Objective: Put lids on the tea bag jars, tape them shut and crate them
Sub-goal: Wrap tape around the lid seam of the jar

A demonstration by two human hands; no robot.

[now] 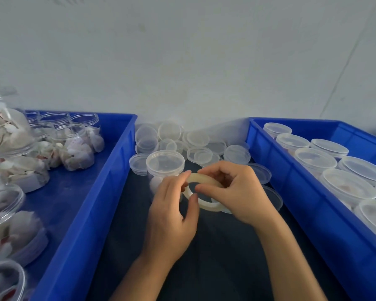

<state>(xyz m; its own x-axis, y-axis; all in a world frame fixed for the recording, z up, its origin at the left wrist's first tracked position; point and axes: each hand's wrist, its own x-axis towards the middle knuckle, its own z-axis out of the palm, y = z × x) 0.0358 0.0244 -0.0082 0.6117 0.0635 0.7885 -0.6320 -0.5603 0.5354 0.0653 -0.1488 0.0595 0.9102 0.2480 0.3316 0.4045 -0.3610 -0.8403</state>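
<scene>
A roll of clear tape is held over the dark table between both hands. My left hand pinches its left side with thumb and fingers. My right hand grips its right side, fingers curled over the ring. Just behind the hands stands a lidded jar with tea bags inside, partly hidden by my left hand. A pile of loose clear lids lies at the back of the table.
A blue crate on the left holds several open jars of tea bags. A blue crate on the right holds several lidded jars. A white wall rises behind.
</scene>
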